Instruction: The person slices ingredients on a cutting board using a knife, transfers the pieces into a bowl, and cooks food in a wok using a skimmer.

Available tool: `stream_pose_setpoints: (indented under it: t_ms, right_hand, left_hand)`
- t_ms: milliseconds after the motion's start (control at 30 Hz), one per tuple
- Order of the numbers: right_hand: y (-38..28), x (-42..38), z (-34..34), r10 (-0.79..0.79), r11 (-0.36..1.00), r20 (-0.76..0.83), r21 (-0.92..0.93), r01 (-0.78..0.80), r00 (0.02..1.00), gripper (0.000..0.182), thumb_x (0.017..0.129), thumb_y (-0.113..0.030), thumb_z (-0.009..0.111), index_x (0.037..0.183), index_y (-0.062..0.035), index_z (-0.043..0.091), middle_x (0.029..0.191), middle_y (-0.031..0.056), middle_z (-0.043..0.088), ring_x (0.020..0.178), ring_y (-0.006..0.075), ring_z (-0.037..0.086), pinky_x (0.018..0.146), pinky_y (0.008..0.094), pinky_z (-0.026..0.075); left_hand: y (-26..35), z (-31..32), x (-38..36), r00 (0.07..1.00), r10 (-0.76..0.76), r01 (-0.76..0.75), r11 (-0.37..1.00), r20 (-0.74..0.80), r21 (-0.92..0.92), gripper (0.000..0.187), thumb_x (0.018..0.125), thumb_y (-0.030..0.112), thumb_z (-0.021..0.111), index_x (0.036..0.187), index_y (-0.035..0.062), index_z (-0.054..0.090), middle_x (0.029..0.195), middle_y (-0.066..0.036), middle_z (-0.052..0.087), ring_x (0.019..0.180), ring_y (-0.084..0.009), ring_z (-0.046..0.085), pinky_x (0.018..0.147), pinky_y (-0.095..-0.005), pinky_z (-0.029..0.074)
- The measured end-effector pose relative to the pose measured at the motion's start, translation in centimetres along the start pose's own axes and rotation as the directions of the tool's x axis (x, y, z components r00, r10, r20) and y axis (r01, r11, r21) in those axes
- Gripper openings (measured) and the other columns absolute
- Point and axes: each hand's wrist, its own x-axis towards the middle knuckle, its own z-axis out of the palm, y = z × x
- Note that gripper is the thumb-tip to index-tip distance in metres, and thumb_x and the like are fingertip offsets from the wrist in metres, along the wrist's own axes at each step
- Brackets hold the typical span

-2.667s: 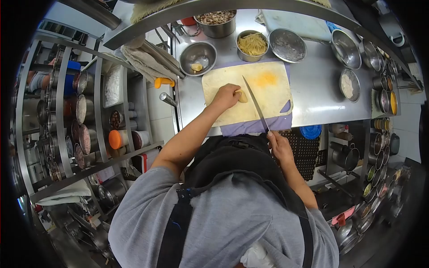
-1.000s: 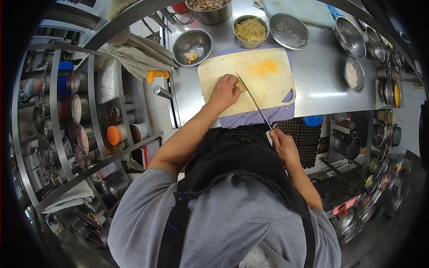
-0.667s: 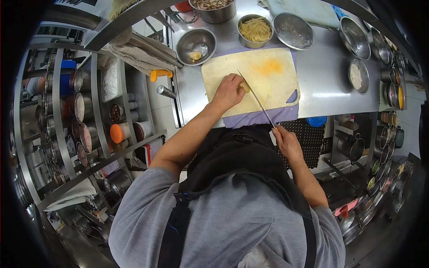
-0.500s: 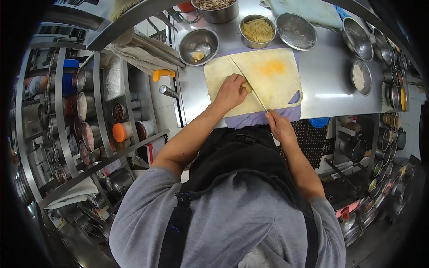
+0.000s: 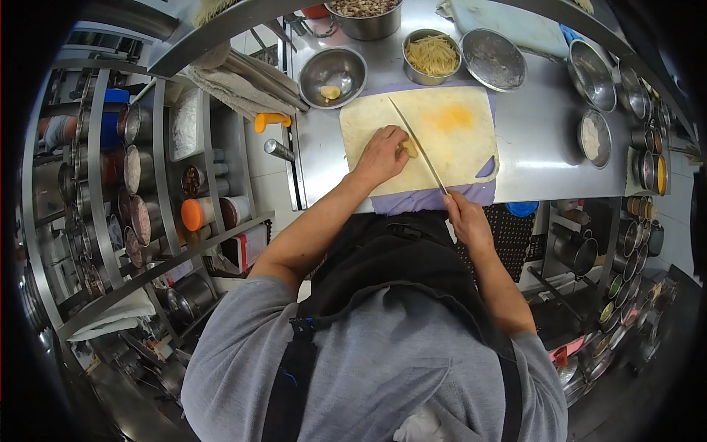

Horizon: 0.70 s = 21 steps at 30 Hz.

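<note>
My left hand (image 5: pixel 381 155) rests on the pale cutting board (image 5: pixel 456 151), its fingers curled over a pale yellow vegetable piece (image 5: pixel 410 149), mostly covered by the fingers. Close along the right side of that piece lies the blade of a long knife (image 5: pixel 421 147), its tip pointing to the far left of the board. The knife's handle is in the closed grip of my right hand (image 5: pixel 469 219), at the board's near edge. A purple cloth (image 5: pixel 423 199) shows under the board. An orange stain marks the board's far right part.
Beyond the board stand a steel bowl (image 5: pixel 313 74) with a peeled piece in it, a pot of yellow strips (image 5: pixel 406 55) and a white-smeared bowl (image 5: pixel 495 59). A bowl of white powder (image 5: pixel 593 138) sits right. Shelving with containers (image 5: pixel 213 177) rises at left.
The view has shifted slightly. The knife blade has moved a little to the right relative to the board, while my left hand stays curled on the vegetable piece.
</note>
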Motion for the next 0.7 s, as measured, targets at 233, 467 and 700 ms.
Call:
stream_pose_setpoints:
  t_ms: [233,467,700]
  right_hand:
    - [-0.8,-1.5,-0.8,0.040,0.999,0.039,-0.033,-0.039,0.998,0.030,0.102,-0.029,0.055,0.109,-0.0015,0.064,0.086,0.0282,0.066,0.085,0.0480,0.063,0.070,0.0527,0.049]
    - [-0.7,-0.4,0.4,0.086,0.996,0.040,0.005,-0.086,0.995,0.031,0.102,-0.029,0.054,0.109,-0.0009,0.065,0.085,0.0293,0.066,0.084,0.0483,0.064,0.071,0.0534,0.049]
    - [-1.1,5.3,3.2,-0.058,0.998,-0.053,-0.020,0.057,0.997,0.029,0.102,-0.028,0.053,0.109,-0.0015,0.065,0.085,0.0298,0.065,0.081,0.0493,0.063,0.070,0.0545,0.048]
  left_hand:
    - [0.2,-0.1,0.3,1.000,0.016,-0.016,1.000,0.004,0.010,0.024,0.078,0.007,0.066,0.101,0.0031,0.060,0.102,-0.015,0.060,0.099,-0.0364,0.058,0.088,-0.0437,0.048]
    - [0.1,-0.2,0.3,1.000,0.012,-0.012,1.000,0.013,0.006,0.025,0.077,0.007,0.066,0.101,0.0030,0.060,0.104,-0.016,0.061,0.101,-0.0365,0.058,0.089,-0.0440,0.048]
    - [0.0,-0.4,0.4,0.999,0.034,-0.033,0.999,0.023,-0.007,0.024,0.077,0.006,0.066,0.100,0.0023,0.060,0.105,-0.015,0.061,0.102,-0.0361,0.058,0.090,-0.0438,0.048]
